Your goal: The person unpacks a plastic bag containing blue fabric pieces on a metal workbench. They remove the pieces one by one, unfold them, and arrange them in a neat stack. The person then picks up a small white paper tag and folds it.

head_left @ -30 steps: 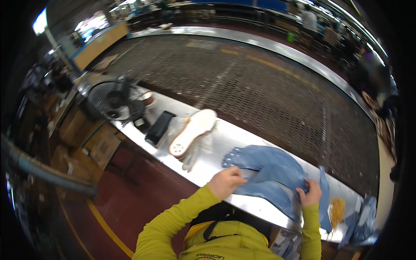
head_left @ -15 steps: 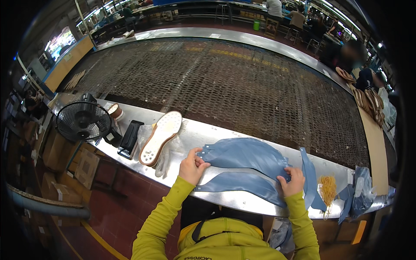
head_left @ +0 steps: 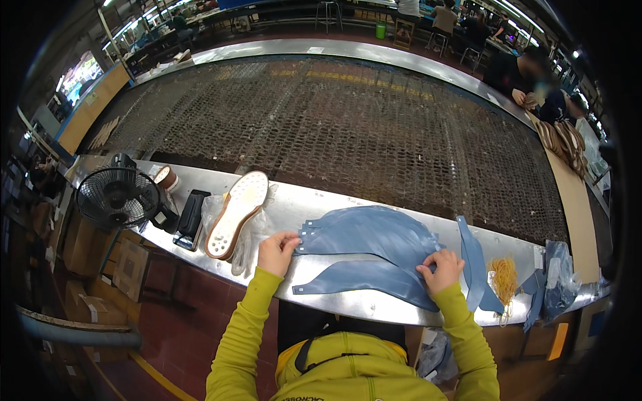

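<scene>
A fanned stack of blue leather pieces (head_left: 364, 234) lies on the metal ledge before me. My left hand (head_left: 277, 252) pinches the tabbed left tips of the stack between thumb and fingers. At the stack's right end, my right hand (head_left: 441, 269) has its thumb and forefinger closed on the leather edge; how many layers it grips is hidden. A single curved blue leather piece (head_left: 361, 278) lies on the near side, its right end reaching under the stack. Another blue strip (head_left: 472, 257) rests just right of my right hand.
Left along the ledge stand a shoe sole (head_left: 237, 210) on clear plastic, a black case (head_left: 192, 217), a thread spool (head_left: 166, 178) and a black fan (head_left: 119, 198). Yellow strings (head_left: 503, 281) and a plastic bag (head_left: 560, 277) lie right. Beyond stretches a mesh surface (head_left: 334, 127); people work far right.
The view has shifted slightly. My left hand stays at the tabbed ends; my right hand has moved a little inward over the stack's right end, its fingers more curled.
</scene>
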Motion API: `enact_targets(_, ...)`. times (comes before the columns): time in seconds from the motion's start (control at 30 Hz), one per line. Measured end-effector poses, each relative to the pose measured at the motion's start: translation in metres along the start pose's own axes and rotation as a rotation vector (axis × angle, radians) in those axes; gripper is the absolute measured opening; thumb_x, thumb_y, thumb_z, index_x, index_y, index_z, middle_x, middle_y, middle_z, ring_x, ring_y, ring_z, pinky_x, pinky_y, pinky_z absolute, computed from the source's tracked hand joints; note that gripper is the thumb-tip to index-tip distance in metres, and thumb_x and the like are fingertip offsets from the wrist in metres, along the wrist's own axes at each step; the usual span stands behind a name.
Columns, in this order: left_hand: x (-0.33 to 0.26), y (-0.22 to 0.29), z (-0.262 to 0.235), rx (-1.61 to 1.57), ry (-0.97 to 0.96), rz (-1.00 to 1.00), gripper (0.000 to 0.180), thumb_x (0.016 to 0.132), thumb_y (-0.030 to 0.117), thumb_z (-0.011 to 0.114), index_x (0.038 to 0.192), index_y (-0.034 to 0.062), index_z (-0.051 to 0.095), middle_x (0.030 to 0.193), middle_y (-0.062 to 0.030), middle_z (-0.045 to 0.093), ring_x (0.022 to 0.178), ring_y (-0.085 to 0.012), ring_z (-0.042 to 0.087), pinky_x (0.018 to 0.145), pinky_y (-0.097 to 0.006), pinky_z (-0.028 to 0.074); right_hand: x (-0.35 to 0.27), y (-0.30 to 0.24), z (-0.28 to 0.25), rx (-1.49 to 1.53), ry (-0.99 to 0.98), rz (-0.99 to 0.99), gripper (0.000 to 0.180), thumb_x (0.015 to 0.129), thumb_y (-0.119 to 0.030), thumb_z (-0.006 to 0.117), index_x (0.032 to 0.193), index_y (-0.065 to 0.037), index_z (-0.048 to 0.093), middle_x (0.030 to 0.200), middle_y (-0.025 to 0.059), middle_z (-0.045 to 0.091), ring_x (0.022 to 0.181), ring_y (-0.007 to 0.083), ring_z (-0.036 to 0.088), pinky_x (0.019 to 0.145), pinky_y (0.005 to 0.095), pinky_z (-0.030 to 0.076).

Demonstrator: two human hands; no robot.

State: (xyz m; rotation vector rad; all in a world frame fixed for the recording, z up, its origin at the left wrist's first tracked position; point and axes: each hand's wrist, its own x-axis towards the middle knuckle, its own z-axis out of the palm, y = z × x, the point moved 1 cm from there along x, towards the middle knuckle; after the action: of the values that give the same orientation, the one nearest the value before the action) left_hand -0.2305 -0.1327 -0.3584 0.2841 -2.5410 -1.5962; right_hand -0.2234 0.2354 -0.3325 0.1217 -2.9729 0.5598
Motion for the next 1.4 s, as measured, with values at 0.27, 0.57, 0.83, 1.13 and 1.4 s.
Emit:
enact_targets(0.27,-0.001,0.003,-0.013,-0.061,-0.167,-0.035,0.024,0.084,0.007,0.066,0.106,-0.0006,0.066,0.075,-0.0023,0.064,0.065,-0.0065,0.055,0.062,-0.02,0.046,-0.002,-0.006,0.002,0.035,-0.012,0.051,0.021,0.071,-0.027,0.078,0.077,-0.012,0.065,0.084,0.002,0.061,0.09,0.0227,0.053,0.085,0.0399,0.028)
enact_targets(0.57,-0.003,0.005,0.001,0.184,-0.008,0.125,0.021,0.074,0.006,0.074,0.093,-0.0007,0.069,0.07,-0.0103,0.064,0.061,-0.0158,0.06,0.06,-0.026,0.048,-0.004,-0.009,-0.003,0.076,-0.078,0.101,0.018,0.075,-0.027,0.075,0.078,-0.013,0.065,0.074,0.0011,0.064,0.083,0.0213,0.056,0.083,0.0385,0.029)
enact_targets(0.83,0.002,0.004,0.003,0.329,0.016,0.255,0.02,0.075,0.007,0.072,0.093,-0.001,0.069,0.073,-0.0134,0.064,0.065,-0.0248,0.062,0.063,-0.033,0.049,0.014,-0.004,-0.001,0.227,0.033,0.133,0.022,0.073,-0.026,0.077,0.083,-0.013,0.063,0.071,-0.0009,0.062,0.078,0.0189,0.058,0.079,0.0368,0.032)
enact_targets(1.13,-0.007,0.012,0.005,0.338,0.077,0.332,0.012,0.076,0.009,0.072,0.082,0.0004,0.066,0.078,-0.0138,0.065,0.067,-0.0265,0.063,0.063,-0.035,0.05,0.001,-0.001,0.009,0.161,-0.011,0.152,0.018,0.071,-0.02,0.077,0.08,-0.013,0.063,0.072,0.0,0.061,0.082,0.0223,0.056,0.079,0.0393,0.034)
enact_targets(1.4,0.002,0.008,0.009,0.333,0.042,0.315,0.013,0.081,0.009,0.067,0.092,0.0037,0.069,0.083,-0.0149,0.063,0.08,-0.0313,0.061,0.073,-0.037,0.049,0.003,0.009,0.012,0.239,0.052,0.093,0.014,0.07,-0.013,0.074,0.073,-0.01,0.06,0.069,0.003,0.059,0.078,0.0259,0.056,0.077,0.0398,0.036)
